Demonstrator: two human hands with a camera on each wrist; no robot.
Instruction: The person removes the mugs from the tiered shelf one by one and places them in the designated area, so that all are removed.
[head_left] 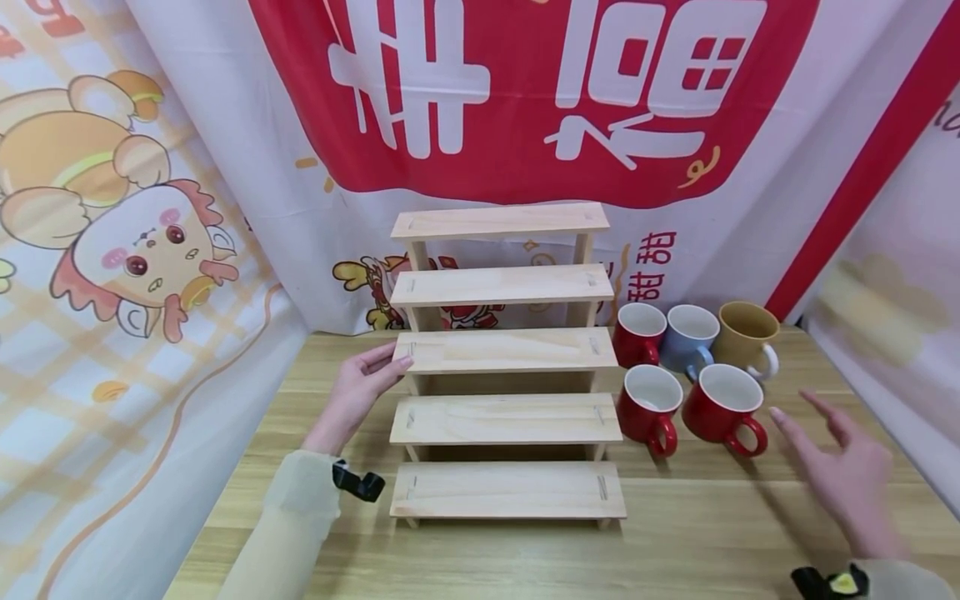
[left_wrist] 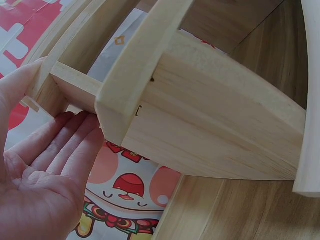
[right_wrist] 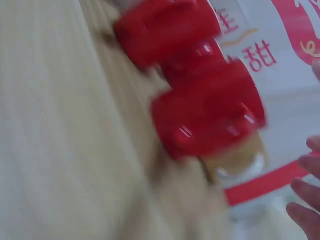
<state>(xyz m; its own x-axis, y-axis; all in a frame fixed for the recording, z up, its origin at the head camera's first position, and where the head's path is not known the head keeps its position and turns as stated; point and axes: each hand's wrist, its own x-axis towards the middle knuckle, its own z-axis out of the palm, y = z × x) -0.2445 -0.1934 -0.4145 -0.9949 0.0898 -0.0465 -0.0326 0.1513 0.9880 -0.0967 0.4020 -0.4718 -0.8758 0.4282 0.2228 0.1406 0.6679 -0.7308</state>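
A light wooden stepped rack (head_left: 506, 350) stands on the table. My left hand (head_left: 367, 383) holds the left end of its middle step, thumb on top and fingers underneath. The left wrist view shows that hand (left_wrist: 55, 170) from the palm side, against the end of the board. To the right of the rack, my right hand (head_left: 847, 467) hovers with fingers spread and nothing in them. Nearest to it is a red mug (head_left: 712, 417) with a white inside, its handle toward me. Another red mug (head_left: 639, 417) stands just left of that one.
Behind these two mugs stand a third red mug (head_left: 628, 337), a light blue mug (head_left: 678, 346) and a mustard-yellow mug (head_left: 738, 333) with a white handle. Printed cloth (head_left: 315, 275) hangs at the back and sides of the wood-grain table (head_left: 675, 533).
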